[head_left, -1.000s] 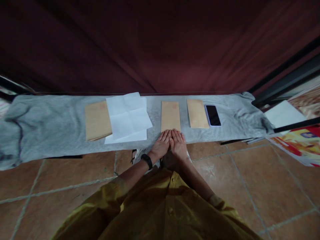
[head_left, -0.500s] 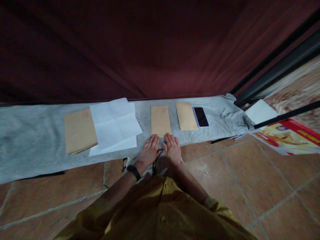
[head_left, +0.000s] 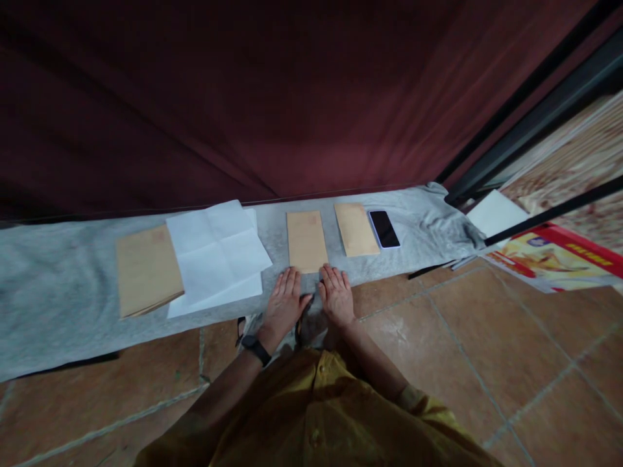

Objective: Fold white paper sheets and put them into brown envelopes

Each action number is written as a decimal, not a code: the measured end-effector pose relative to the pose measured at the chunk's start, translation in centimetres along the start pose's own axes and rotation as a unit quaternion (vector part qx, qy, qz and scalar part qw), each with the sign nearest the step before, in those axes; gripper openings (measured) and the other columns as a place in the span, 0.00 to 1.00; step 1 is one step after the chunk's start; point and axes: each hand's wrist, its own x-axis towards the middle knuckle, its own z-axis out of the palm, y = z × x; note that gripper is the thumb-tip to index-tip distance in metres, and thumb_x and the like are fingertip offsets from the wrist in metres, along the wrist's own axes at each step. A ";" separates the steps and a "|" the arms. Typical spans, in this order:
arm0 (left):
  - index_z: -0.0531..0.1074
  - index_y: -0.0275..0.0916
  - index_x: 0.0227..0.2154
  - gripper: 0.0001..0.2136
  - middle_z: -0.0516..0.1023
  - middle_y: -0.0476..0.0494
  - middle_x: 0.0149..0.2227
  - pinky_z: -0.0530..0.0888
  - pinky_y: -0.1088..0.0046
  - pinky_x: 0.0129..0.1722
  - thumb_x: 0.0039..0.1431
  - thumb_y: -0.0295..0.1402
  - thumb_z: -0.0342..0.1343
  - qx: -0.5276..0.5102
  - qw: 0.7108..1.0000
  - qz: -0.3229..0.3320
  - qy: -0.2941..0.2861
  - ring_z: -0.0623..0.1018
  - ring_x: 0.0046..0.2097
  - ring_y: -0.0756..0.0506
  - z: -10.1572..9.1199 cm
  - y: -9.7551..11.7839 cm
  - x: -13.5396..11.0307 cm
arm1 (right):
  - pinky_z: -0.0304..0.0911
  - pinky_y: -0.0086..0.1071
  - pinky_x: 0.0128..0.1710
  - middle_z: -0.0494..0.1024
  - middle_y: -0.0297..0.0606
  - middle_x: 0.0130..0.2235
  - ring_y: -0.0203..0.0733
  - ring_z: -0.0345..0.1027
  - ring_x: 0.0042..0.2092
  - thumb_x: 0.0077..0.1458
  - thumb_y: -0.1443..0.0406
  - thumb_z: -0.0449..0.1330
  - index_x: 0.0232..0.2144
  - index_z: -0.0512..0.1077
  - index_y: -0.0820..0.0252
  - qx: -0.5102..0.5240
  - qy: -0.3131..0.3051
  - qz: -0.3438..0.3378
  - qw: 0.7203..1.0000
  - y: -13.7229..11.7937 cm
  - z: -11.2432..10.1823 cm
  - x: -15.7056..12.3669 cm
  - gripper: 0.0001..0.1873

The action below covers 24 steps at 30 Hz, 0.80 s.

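Note:
In the head view a brown paper envelope (head_left: pixel 306 241) lies flat on the grey cloth, straight in front of me. My left hand (head_left: pixel 285 299) rests palm down at its near left corner, fingers stretched out and thumb spread. At the near right corner my right hand (head_left: pixel 336 297) lies flat too, fingers extended. Neither hand grips anything. A second brown envelope (head_left: pixel 357 229) lies to the right, beside a dark-screened phone (head_left: pixel 385 229). Left of my hands are creased white paper sheets (head_left: pixel 217 243), partly over a stack of brown envelopes (head_left: pixel 148 272).
The narrow surface is covered by a grey cloth (head_left: pixel 53 285). A dark red curtain (head_left: pixel 292 97) hangs behind it. At the right are a black metal bar (head_left: pixel 549 213) and a red and yellow printed box (head_left: pixel 555 256). Brown floor tiles (head_left: pixel 462 363) lie below.
My left hand has shifted slightly left, and its thumb is spread wider. The hands are a little further apart. The whole view has tilted slightly; the envelopes and paper stay in place.

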 end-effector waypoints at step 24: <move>0.59 0.28 0.67 0.28 0.62 0.32 0.69 0.58 0.56 0.70 0.68 0.37 0.47 -0.018 0.999 0.036 -0.017 0.59 0.71 0.38 0.7 0.7 1.2 | 0.38 0.54 0.70 0.66 0.45 0.67 0.51 0.56 0.68 0.72 0.59 0.48 0.67 0.62 0.55 -0.021 -0.006 0.010 1.000 -1.2 -0.2 0.5 0.24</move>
